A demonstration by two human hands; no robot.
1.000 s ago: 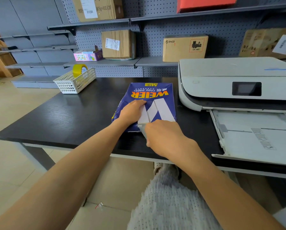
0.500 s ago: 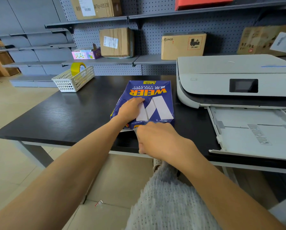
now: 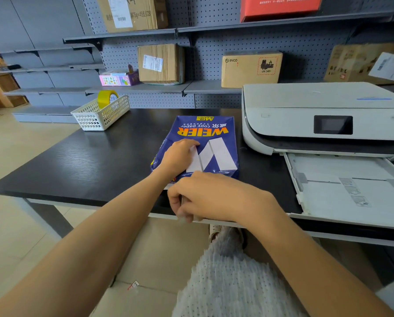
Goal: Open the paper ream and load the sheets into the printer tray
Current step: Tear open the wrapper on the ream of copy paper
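A blue paper ream (image 3: 208, 136) with yellow lettering lies flat on the black table (image 3: 81, 163), left of the white printer (image 3: 324, 117). My left hand (image 3: 180, 156) presses flat on the ream's near left part. My right hand (image 3: 214, 197) is at the ream's near end, fingers pinched on the wrapper's end flap; the flap itself is mostly hidden under the hand. The printer's paper tray (image 3: 342, 186) is pulled out toward me at the right and holds no stack.
A white plastic basket (image 3: 100, 115) with a yellow tape roll (image 3: 106, 97) stands at the table's far left. Cardboard boxes (image 3: 251, 68) sit on grey pegboard shelves behind. The table's near edge runs just under my right hand.
My right hand has drawn back toward me and slightly left from the ream's near end, pulling at the wrapper. My left hand stays pressed on the ream.
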